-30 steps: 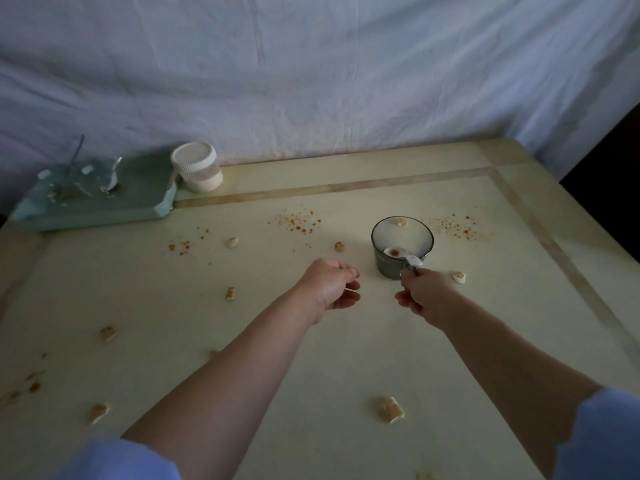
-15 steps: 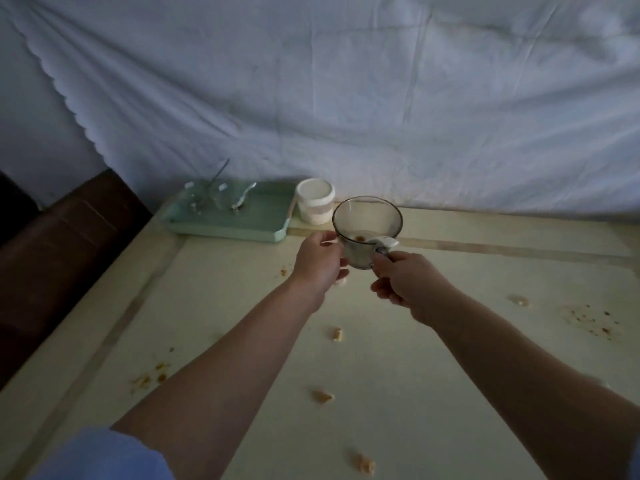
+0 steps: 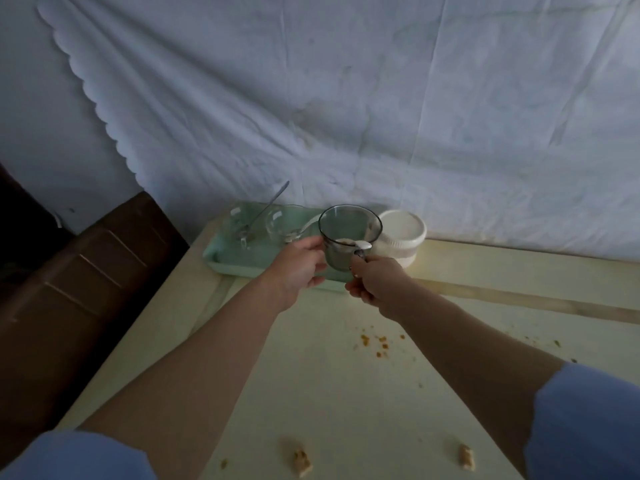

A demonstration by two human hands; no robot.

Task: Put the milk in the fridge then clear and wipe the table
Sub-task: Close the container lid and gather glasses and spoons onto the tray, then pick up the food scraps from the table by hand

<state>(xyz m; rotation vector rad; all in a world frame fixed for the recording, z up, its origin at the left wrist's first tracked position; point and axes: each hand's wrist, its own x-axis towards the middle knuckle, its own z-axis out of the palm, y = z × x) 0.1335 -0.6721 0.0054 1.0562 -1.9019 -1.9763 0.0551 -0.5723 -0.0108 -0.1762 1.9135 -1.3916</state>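
My right hand (image 3: 375,284) grips the handle of a dark glass cup (image 3: 348,237) and holds it in the air over the near edge of a pale green tray (image 3: 228,259). A little whitish residue sits in the cup's bottom. My left hand (image 3: 298,266) touches the cup's left side with curled fingers. The tray holds a clear glass bowl (image 3: 280,221) and a metal spoon (image 3: 263,211). A white lidded jar (image 3: 401,237) stands just right of the tray, behind the cup. Crumbs (image 3: 301,462) and orange specks (image 3: 375,344) litter the cream table (image 3: 346,393).
A white sheet (image 3: 346,98) hangs behind the table. Dark brown furniture (image 3: 69,289) stands along the table's left edge. Another crumb (image 3: 465,455) lies near the front right.
The cup was lifted off the table by my right hand and carried left and back to the tray. My left hand followed alongside and now touches it. The view turned left.
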